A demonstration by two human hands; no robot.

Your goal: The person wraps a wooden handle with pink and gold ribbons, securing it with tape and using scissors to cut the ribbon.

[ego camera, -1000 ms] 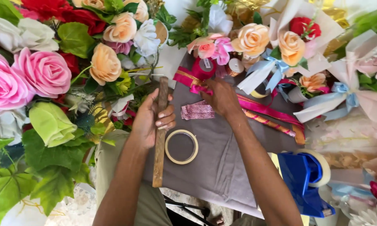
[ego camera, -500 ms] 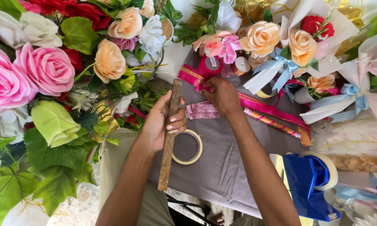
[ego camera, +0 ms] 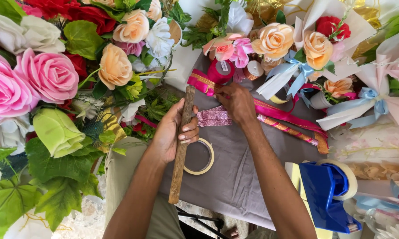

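Observation:
My left hand [ego camera: 175,132] grips a long brown wooden stick [ego camera: 180,159] near its middle; the stick lies lengthwise over a grey cloth [ego camera: 235,177]. My right hand [ego camera: 237,102] presses down on a pink ribbon with gold edging [ego camera: 288,113] that runs across the cloth toward the right. The ribbon's left end [ego camera: 199,82] meets the top of the stick. A short glittery pink ribbon piece [ego camera: 212,118] lies between my two hands. A tape ring [ego camera: 199,156] rests on the cloth just right of the stick.
Artificial roses and leaves [ego camera: 49,75] crowd the left side. Wrapped bouquets with blue bows [ego camera: 296,48] fill the top and right. A red ribbon spool [ego camera: 220,71] sits above my right hand. A blue tape dispenser [ego camera: 325,192] stands at the lower right.
My left hand has turned the stick from slightly left-leaning to slightly right-leaning, its top nearer the ribbon end. My right hand stays on the pink ribbon.

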